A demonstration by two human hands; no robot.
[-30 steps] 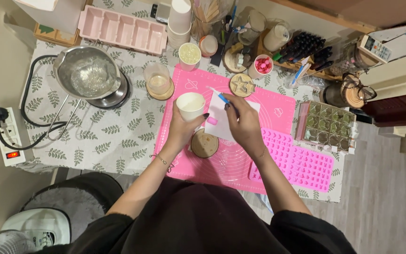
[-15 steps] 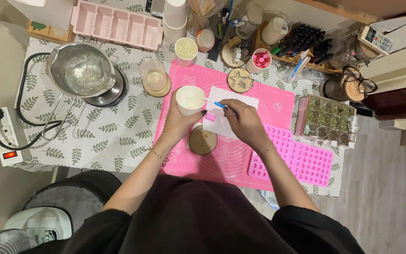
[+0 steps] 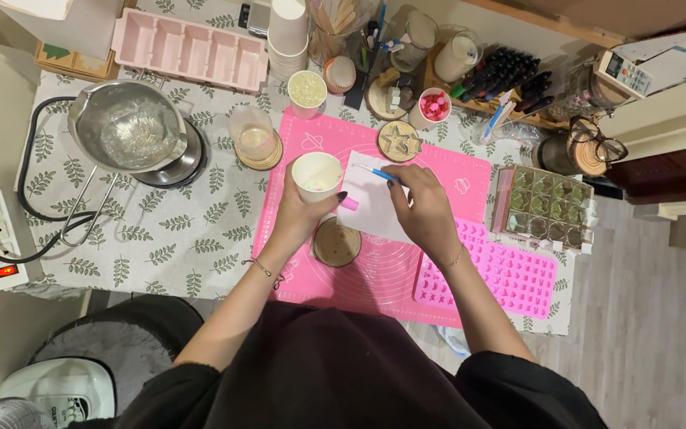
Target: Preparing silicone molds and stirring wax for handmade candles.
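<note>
My left hand (image 3: 299, 214) grips a white paper cup (image 3: 317, 175) and holds it above the pink silicone mat (image 3: 375, 270). My right hand (image 3: 422, 202) pinches a thin blue and white tool (image 3: 373, 171) whose tip points left toward the cup, just short of its rim. Under the right hand lies a white sheet of paper (image 3: 375, 208) with a small pink piece (image 3: 349, 203) at its left edge. A round brown coaster (image 3: 337, 242) sits on the mat below the cup.
A metal pot (image 3: 127, 127) stands on a hot plate at the left, with a power strip (image 3: 0, 238) beside it. A pink silicone mould (image 3: 490, 274), a clear mould tray (image 3: 547, 206), a glass (image 3: 252, 131), cups and jars crowd the table's back.
The tool's tip has come out of the cup and now sits just to its right. The cup stays in my left hand. The view has shifted slightly.
</note>
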